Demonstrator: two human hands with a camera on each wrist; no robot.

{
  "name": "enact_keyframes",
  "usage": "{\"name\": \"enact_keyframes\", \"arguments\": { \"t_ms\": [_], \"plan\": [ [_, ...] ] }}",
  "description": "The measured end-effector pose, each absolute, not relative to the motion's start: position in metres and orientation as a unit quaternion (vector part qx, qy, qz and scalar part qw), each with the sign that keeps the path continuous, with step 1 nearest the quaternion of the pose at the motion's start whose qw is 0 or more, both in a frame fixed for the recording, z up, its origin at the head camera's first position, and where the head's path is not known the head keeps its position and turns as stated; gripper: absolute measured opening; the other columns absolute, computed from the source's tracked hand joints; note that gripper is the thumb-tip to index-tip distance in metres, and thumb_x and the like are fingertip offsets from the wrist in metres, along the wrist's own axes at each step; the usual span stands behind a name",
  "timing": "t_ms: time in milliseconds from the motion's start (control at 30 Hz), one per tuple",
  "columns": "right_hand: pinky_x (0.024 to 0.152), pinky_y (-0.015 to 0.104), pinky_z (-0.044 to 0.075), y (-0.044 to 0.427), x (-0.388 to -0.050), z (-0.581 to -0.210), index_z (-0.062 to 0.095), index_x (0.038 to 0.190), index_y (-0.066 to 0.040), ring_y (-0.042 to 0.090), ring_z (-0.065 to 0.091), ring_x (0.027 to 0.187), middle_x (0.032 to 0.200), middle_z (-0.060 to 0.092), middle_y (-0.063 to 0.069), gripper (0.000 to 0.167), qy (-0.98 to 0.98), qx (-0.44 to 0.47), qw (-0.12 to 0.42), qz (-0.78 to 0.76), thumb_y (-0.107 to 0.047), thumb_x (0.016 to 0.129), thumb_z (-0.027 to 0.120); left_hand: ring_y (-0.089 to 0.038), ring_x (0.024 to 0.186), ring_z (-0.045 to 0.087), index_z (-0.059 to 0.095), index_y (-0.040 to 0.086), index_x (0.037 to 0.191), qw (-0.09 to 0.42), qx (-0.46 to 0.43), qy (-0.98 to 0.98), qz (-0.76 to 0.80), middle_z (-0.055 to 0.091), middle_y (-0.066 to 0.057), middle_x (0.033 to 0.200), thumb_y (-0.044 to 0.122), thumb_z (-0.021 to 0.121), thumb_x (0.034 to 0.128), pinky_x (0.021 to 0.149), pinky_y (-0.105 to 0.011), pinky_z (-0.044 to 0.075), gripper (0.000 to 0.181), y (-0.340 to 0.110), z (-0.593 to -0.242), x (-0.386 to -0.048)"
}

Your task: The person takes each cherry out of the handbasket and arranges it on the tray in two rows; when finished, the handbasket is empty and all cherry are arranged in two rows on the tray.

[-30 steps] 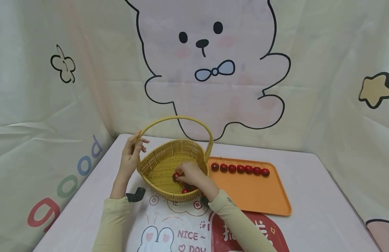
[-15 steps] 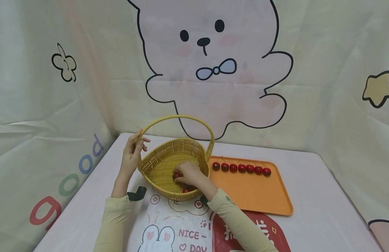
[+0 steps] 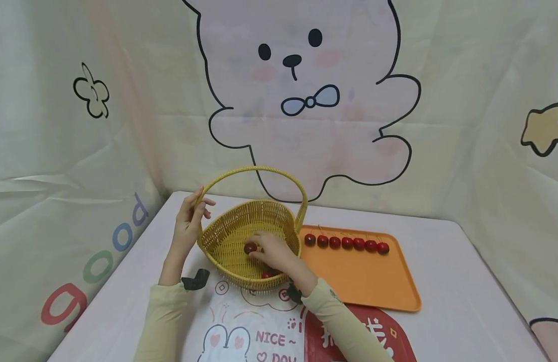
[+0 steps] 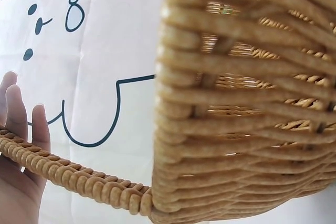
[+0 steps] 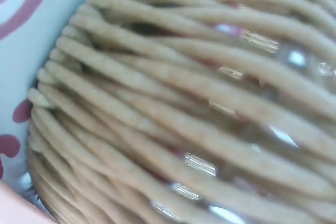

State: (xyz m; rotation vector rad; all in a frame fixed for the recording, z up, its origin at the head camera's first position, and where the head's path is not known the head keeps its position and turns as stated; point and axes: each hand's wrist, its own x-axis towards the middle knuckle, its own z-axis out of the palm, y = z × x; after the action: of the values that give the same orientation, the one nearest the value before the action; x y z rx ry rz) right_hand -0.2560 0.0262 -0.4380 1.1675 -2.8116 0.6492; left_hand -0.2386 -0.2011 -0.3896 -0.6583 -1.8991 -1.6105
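On my feed a glossy dark-red cherry (image 3: 250, 248), pinched by right hand (image 3: 273, 250) inside yellow wicker basket (image 3: 236, 278), left hand (image 3: 188, 218) holding its handle (image 3: 256, 168), seven stemmed cherries (image 3: 347, 243) right of basket.

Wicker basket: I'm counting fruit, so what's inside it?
In the wicker basket, the right hand holds one cherry, and more red fruit lies at its near side. That hand hides part there, preventing a full count.
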Motion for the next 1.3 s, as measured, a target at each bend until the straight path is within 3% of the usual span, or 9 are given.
{"name": "enact_keyframes", "arguments": {
  "t_ms": [400, 900, 1133, 1300],
  "plan": [
    [0.084, 0.028, 0.047, 0.037, -0.241, -0.43, 0.061, 0.12, -0.012, 0.014, 0.053, 0.098, 0.112, 0.054, 0.002, 0.032, -0.878, 0.374, 0.03, 0.297, -0.015, 0.088, 0.064, -0.013, 0.07, 0.052, 0.04, 0.006, 0.136, 0.281, -0.239, -0.71, -0.6, 0.06, 0.017, 0.098, -0.007, 0.037, 0.0958, 0.068, -0.015, 0.043, 0.042, -0.201, -0.389, -0.237],
    [0.082, 0.028, 0.05, 0.057, -0.22, -0.417, 0.062, 0.12, -0.015, 0.012, 0.057, 0.102, 0.116, 0.056, -0.001, 0.034, -0.87, 0.371, 0.082, 0.313, -0.014, 0.086, 0.066, -0.013, 0.07, 0.052, 0.039, 0.007, 0.137, 0.276, -0.238, -0.71, -0.603, 0.06, 0.016, 0.097, -0.006, 0.037, 0.0962, 0.069, -0.016, 0.043, 0.042, -0.202, -0.388, -0.236],
    [0.089, 0.033, 0.048, 0.072, -0.211, -0.413, 0.063, 0.118, -0.015, 0.014, 0.054, 0.11, 0.118, 0.057, -0.002, 0.034, -0.872, 0.357, 0.089, 0.322, -0.013, 0.085, 0.067, -0.017, 0.07, 0.052, 0.04, 0.008, 0.137, 0.271, -0.245, -0.706, -0.607, 0.06, 0.014, 0.098, -0.006, 0.037, 0.0961, 0.069, -0.016, 0.044, 0.044, -0.201, -0.389, -0.237],
    [0.082, 0.03, 0.049, 0.085, -0.206, -0.413, 0.064, 0.117, -0.018, 0.012, 0.054, 0.105, 0.116, 0.057, -0.002, 0.034, -0.874, 0.354, 0.104, 0.315, -0.012, 0.084, 0.068, -0.02, 0.07, 0.051, 0.038, 0.005, 0.137, 0.272, -0.24, -0.707, -0.607, 0.061, 0.015, 0.098, -0.006, 0.037, 0.0962, 0.068, -0.017, 0.044, 0.042, -0.201, -0.39, -0.237]
  ]
}}
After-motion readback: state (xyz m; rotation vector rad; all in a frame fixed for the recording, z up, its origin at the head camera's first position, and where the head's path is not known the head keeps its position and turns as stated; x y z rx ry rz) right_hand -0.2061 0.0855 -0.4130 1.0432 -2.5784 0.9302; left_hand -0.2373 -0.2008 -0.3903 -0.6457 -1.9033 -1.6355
